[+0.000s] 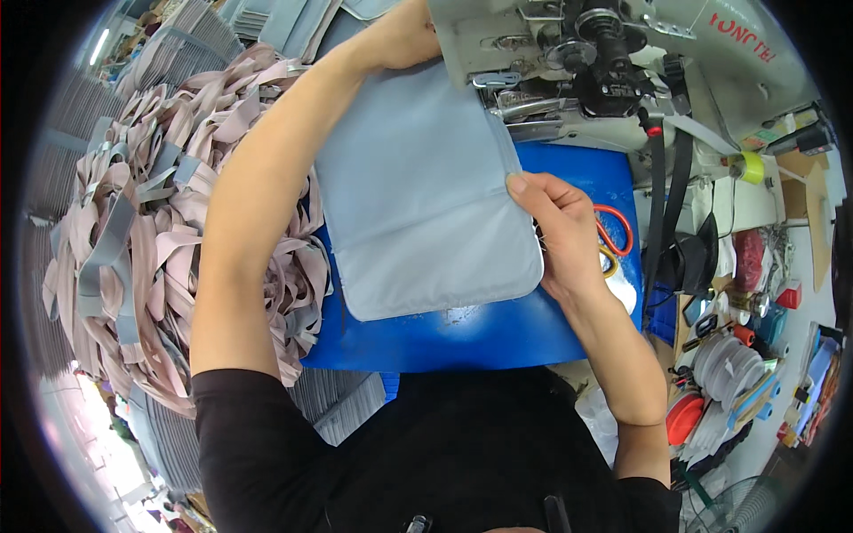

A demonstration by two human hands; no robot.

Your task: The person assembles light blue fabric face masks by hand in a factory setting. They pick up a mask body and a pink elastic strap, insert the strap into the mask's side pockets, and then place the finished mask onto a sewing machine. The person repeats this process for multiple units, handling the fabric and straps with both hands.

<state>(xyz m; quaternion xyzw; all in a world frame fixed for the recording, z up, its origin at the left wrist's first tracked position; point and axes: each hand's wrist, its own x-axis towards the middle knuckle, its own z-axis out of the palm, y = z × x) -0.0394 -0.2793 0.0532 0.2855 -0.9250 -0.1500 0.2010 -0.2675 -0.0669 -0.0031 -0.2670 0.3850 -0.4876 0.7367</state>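
Observation:
A grey-blue fabric panel [422,213] with rounded near corners lies over the blue work surface [426,346]. A crease runs across it, and its far right edge goes in beside the sewing machine [613,53]. My right hand [566,226] pinches the panel's right edge, thumb on top and fingers underneath. My left hand [404,35] is at the panel's far end. Its fingers are hidden behind the machine head, so their grip does not show.
Right of my right hand lie scissors with a red handle [625,233]. A big heap of pinkish and grey fabric strips [142,240] fills the left side. Stacks of grey panels [182,49] stand behind it. White spools [724,369] and tools crowd the right.

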